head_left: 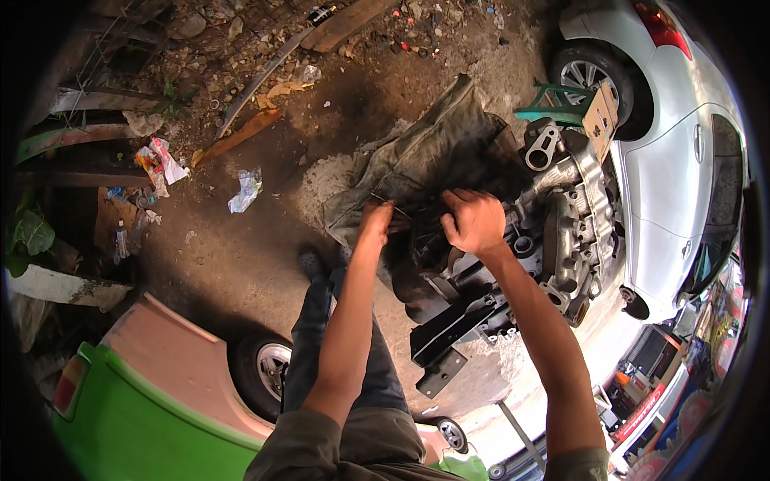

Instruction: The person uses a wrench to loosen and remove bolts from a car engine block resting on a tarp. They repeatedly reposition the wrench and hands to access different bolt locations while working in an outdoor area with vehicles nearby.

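Note:
A dark, greasy engine (521, 244) with bright metal castings lies in front of me and to the right. My left hand (375, 223) is closed at its left side, and a thin wire-like piece shows by the fingers; what they grip is too small to make out. Over the engine's dark middle, my right hand (476, 221) has its fingers curled down and the thumb bent toward them. Whatever it holds is hidden beneath the hand. A crumpled, dirty grey-green cloth (409, 156) spreads beyond both hands, partly under the engine.
A silver car (670, 172) stands at the right, with a green stool (553, 104) by its wheel. Green and pink car bodywork (172, 385) fills the lower left. Wooden planks (249, 132) and litter (245, 190) lie on the ground at the far left.

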